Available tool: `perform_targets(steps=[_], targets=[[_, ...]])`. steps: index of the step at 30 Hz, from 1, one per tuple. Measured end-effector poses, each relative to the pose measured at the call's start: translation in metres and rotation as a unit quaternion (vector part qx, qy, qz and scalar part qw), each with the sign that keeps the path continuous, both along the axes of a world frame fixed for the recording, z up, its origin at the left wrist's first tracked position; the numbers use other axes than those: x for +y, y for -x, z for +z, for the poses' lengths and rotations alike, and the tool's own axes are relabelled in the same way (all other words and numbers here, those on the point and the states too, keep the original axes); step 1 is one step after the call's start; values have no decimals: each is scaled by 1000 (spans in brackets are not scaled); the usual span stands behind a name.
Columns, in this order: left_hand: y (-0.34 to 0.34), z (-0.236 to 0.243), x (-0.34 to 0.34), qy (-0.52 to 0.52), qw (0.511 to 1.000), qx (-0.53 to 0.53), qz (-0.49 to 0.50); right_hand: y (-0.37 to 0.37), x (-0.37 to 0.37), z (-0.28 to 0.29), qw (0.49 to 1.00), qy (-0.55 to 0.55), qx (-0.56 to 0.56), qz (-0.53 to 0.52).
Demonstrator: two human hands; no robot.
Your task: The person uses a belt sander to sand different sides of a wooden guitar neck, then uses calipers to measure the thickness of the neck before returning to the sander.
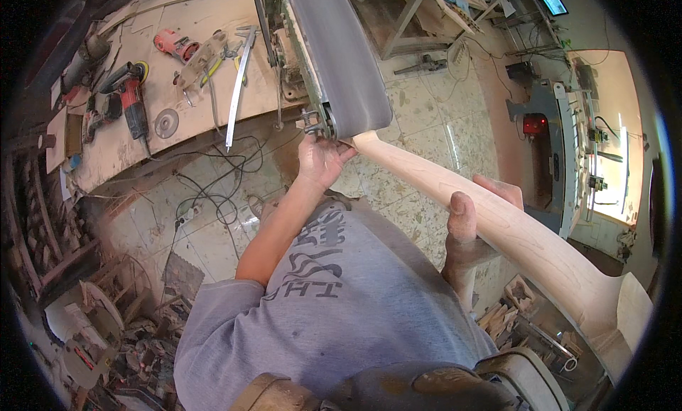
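A long, pale, carved wooden piece [455, 187] slants across the right side, slim at its far end and flaring wide near the lower right. Its slim end meets the rounded lower end of a belt sander's dark belt [348, 63]. My right hand [472, 230] is wrapped round the middle of the wood from beneath, thumb on the near side and fingers over the far side. At the slim end, my left hand [323, 161] is turned palm up just below the sander, its fingers curled to the wood and partly hidden.
On the workbench [206, 27] at the left lie an angle grinder [133, 102], a red power tool [176, 45], a grinding disc [167, 123] and a metal caliper [240, 84]. Cables [213, 191] tangle on the tiled floor. Wood scraps [497, 318] sit at lower right.
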State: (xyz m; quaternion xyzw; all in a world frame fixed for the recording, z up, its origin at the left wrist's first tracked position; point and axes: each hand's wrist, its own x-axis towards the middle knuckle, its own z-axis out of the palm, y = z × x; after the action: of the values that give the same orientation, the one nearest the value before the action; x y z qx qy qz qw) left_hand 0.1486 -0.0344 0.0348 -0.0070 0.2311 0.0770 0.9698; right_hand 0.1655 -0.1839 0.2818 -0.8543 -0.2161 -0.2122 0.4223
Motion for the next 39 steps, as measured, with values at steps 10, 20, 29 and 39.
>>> perform_targets(steps=[10,20,29,39], targets=[[-7,1,-4,21,1000,4,7,-6,5,7,999,10,28,-24],[0,14,-2,5,999,32,10,-7,7,5,1000,14,20,-2],[-7,11,-8,3,999,35,16,-10,6,8,999,29,14,-2],[2,6,-4,3,999,33,22,-4,11,8,999,25,17,12]])
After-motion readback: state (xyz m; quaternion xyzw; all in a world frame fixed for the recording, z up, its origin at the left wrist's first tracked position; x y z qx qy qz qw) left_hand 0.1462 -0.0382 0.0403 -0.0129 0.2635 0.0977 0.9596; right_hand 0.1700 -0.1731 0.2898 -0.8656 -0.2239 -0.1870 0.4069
